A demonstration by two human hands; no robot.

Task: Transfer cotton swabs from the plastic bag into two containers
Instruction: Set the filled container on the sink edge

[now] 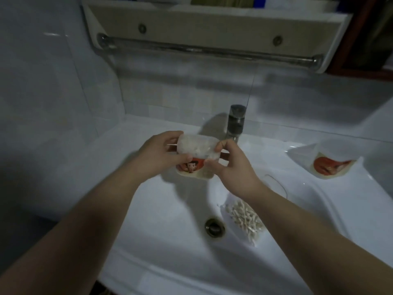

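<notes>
Both my hands hold a clear plastic container [196, 155] with a cartoon label above the back of the sink. It looks filled with white cotton swabs. My left hand [161, 153] grips its left side, and my right hand [230, 165] pinches its right end. A clear plastic bag of cotton swabs [244, 219] lies inside the basin, below my right forearm. A second clear container [327, 161] with a red label rests on the sink's right ledge.
A metal faucet [236, 124] stands just behind the held container. The drain [214, 227] sits in the white basin [170, 209]. A towel rail [208, 50] and a shelf hang on the tiled wall above.
</notes>
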